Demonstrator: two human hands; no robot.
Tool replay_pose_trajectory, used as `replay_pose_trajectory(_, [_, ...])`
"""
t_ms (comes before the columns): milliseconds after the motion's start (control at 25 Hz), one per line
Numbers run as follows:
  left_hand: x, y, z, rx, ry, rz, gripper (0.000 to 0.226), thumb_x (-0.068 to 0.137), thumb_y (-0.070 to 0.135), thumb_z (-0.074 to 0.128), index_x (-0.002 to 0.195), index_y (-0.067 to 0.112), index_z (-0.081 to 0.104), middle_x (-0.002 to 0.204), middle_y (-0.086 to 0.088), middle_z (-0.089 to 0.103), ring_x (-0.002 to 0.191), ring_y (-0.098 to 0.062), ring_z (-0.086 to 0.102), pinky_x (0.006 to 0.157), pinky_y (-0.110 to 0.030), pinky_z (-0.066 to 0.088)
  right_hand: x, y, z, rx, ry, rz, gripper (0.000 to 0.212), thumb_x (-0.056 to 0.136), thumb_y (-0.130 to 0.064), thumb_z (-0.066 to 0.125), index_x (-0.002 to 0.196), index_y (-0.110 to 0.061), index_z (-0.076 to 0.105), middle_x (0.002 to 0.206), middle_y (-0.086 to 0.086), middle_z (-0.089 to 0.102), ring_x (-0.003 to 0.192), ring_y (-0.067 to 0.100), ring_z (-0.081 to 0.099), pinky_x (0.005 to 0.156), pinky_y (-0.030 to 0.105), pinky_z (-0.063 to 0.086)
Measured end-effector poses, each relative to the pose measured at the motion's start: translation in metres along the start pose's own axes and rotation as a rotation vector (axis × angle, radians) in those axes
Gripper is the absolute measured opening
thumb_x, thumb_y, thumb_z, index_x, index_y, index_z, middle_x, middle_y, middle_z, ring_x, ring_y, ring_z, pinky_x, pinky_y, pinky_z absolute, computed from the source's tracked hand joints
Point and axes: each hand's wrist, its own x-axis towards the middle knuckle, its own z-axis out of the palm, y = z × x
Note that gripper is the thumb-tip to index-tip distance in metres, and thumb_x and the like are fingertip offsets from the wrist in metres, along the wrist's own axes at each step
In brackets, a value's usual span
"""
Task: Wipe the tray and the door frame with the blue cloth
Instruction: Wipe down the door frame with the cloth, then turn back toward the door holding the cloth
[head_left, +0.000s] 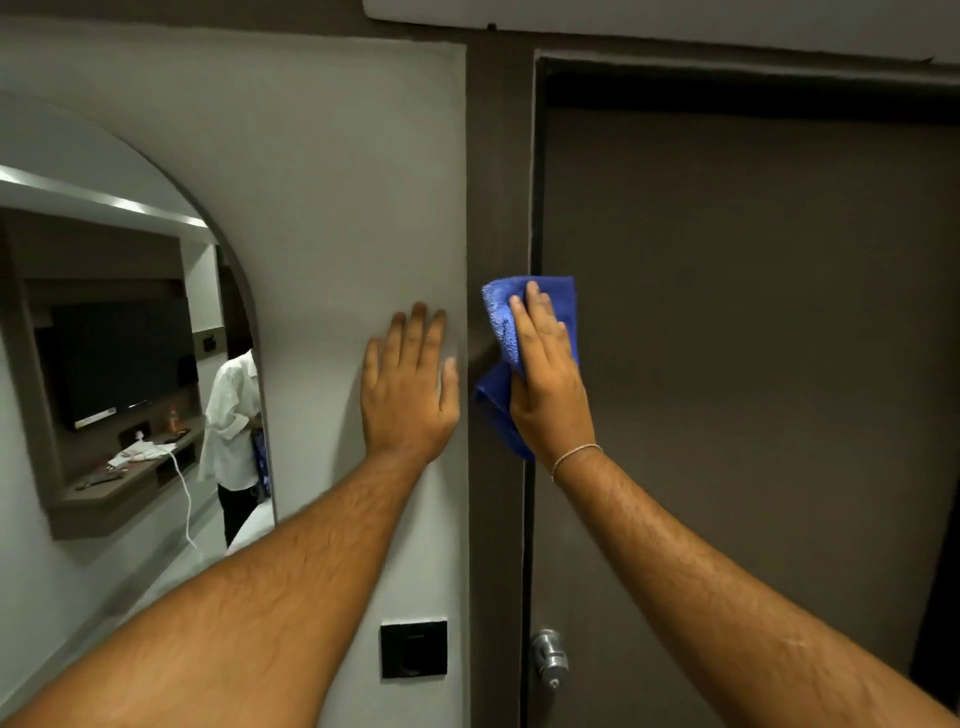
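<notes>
A brown door frame (497, 182) runs top to bottom between the grey wall and a brown door (753, 338). My right hand (548, 379) lies flat on the blue cloth (501, 322), pressing it against the frame at about mid height. The cloth is folded and hangs down below my palm. My left hand (410, 384) rests flat on the grey wall just left of the frame, fingers together and holding nothing. No tray is in view.
A black switch plate (413, 648) sits low on the wall. A silver door lock (549, 657) is on the door's left edge. At left an arched opening (156, 364) shows a room with a television, a shelf and a person in a white shirt.
</notes>
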Motion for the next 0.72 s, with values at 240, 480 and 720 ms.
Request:
replay_pose_trajectory(240, [-0.072, 0.065, -0.012, -0.12, -0.045, 0.066, 0.07, 0.111, 0.045, 0.03, 0.175, 0.024, 0.011, 0.184, -0.005, 0.006, 0.169, -0.026, 0.004, 0.136, -0.054, 0.006, -0.078, 0.001, -0.063, -0.001, -0.051, 0.209, 0.076, 0.1, -0.027, 0.05, 0.169, -0.008, 0.025, 0.179, 0.004, 0.015, 0.168, 0.017, 0.01, 0.136, 0.033, 0.014])
replay_pose_trajectory(480, [-0.236, 0.139, 0.024, -0.331, -0.263, 0.092, 0.07, 0.109, 0.043, 0.036, 0.174, 0.025, 0.018, 0.183, -0.001, 0.013, 0.169, -0.023, 0.01, 0.135, -0.055, 0.013, -0.278, 0.014, -0.14, -0.095, -0.214, 0.577, 0.086, 0.096, 0.007, 0.051, 0.172, -0.019, 0.018, 0.18, -0.012, 0.007, 0.166, 0.004, 0.002, 0.133, 0.019, 0.005])
replay_pose_trajectory(720, [-0.406, 0.223, 0.029, -0.429, -0.643, 0.213, 0.072, 0.106, 0.044, 0.036, 0.173, 0.022, 0.023, 0.183, -0.001, 0.013, 0.168, -0.024, 0.015, 0.133, -0.056, 0.017, -0.506, 0.019, -0.248, -0.22, -0.356, 1.058, 0.093, 0.102, 0.009, 0.042, 0.163, -0.05, 0.004, 0.174, -0.033, 0.0, 0.163, -0.007, -0.001, 0.134, 0.02, 0.004])
